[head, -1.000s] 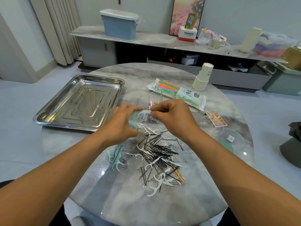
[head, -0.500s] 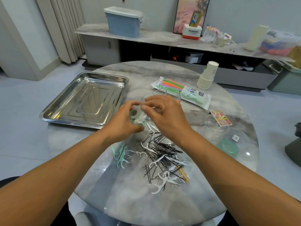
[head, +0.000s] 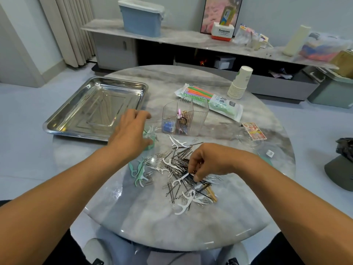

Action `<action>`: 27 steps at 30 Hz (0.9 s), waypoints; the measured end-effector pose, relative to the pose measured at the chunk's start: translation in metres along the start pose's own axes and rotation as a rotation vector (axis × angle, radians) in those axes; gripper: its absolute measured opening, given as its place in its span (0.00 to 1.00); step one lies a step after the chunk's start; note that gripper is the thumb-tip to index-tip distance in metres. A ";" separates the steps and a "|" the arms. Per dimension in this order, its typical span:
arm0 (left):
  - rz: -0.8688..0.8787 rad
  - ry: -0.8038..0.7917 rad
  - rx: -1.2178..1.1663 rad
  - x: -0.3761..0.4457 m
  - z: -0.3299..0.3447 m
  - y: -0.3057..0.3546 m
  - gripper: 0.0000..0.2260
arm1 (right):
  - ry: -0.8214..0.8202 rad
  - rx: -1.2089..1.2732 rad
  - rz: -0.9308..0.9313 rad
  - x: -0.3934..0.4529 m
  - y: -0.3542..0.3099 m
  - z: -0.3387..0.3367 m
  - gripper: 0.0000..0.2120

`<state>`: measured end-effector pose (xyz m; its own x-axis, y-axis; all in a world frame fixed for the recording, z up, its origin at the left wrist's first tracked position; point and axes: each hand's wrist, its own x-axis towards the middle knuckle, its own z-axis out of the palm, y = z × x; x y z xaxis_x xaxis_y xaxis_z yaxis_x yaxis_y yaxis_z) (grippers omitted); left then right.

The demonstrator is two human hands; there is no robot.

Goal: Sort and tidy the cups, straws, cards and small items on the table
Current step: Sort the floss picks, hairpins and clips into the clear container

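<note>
White floss picks [head: 178, 143] and black hairpins [head: 183, 156] are being picked through on the marble table [head: 191, 226]. One white pick, lying on the heap, is being pinched at its stem by the right hand [head: 212, 161], thumb and forefinger closed on it, the forked end left sticking out toward the left. A bunch of green and white picks [head: 150, 134] is being held under the left hand [head: 129, 132]; the thumb side is being pressed against them while the fingers are being spread loosely forward, so whether a firm grip is being kept cannot be told. More green picks [head: 138, 172] are being left loose beside the left wrist. A clear divided organiser [head: 184, 119] is being kept just beyond the heap, between both hands. Behind it, a straw packet [head: 210, 101] with printing too small to read is being seen beside stacked paper cups [head: 239, 83]. "Panasonic" is being read plainly on a red-and-white box [head: 223, 32] on the far shelf. A steel tray [head: 95, 109] is being kept at the left.
</note>
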<state>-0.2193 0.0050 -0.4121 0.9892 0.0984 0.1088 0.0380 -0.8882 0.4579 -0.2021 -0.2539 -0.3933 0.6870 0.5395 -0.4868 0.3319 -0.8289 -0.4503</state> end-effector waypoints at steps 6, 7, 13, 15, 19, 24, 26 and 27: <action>-0.101 -0.170 0.229 -0.033 -0.010 -0.016 0.19 | -0.020 -0.180 -0.037 -0.017 0.003 0.032 0.24; -0.127 -0.206 0.266 -0.038 -0.011 -0.020 0.22 | -0.009 -0.219 -0.076 -0.020 0.001 0.038 0.26; -0.216 -0.335 0.365 -0.057 0.001 -0.025 0.28 | 0.109 -0.366 -0.196 -0.024 -0.009 0.053 0.19; -0.227 -0.348 0.333 -0.060 0.007 -0.022 0.26 | 0.144 -0.338 -0.186 -0.024 -0.007 0.052 0.15; -0.231 -0.409 0.215 -0.056 0.008 -0.022 0.23 | 0.188 -0.306 -0.140 -0.023 0.001 0.049 0.13; -0.272 -0.463 0.065 -0.049 0.013 -0.024 0.16 | 0.233 -0.240 -0.117 -0.020 0.011 0.042 0.10; -0.262 -0.449 0.033 -0.048 0.017 -0.023 0.11 | 0.231 -0.234 -0.106 -0.018 0.014 0.041 0.10; -0.252 -0.439 0.025 -0.046 0.018 -0.023 0.10 | 0.222 -0.232 -0.101 -0.016 0.017 0.040 0.10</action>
<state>-0.2636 0.0129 -0.4437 0.9148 0.1176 -0.3864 0.2813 -0.8721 0.4005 -0.2335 -0.2705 -0.4232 0.7590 0.5962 -0.2618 0.5260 -0.7984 -0.2931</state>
